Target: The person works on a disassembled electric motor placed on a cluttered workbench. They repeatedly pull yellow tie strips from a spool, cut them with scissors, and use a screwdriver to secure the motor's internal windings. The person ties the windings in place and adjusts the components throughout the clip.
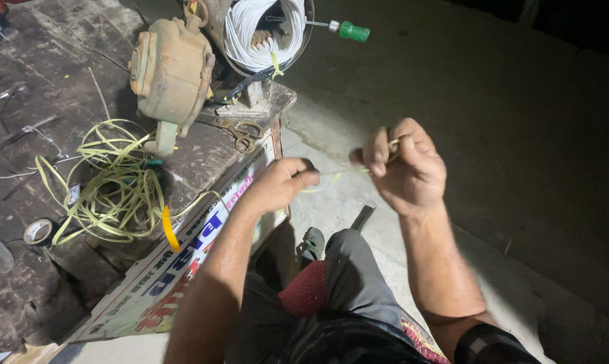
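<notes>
My left hand [282, 183] and my right hand [404, 167] are both closed on a thin pale yellow strand [338, 173] stretched between them, out past the corner of the workbench. My right hand pinches its end between thumb and fingers, held a little higher than the left. A loose tangle of the same yellow strand [116, 185] lies on the dark bench top to the left, with one end drooping over the bench edge.
On the worn bench [21, 290] stand a rusty beige motor housing [171, 71], a white wire coil [264, 30], a green-handled screwdriver [345, 29], pliers [240, 131], a tape roll [39, 231] and metal tools. Concrete floor lies to the right; my knee and sandal [311, 243] are below.
</notes>
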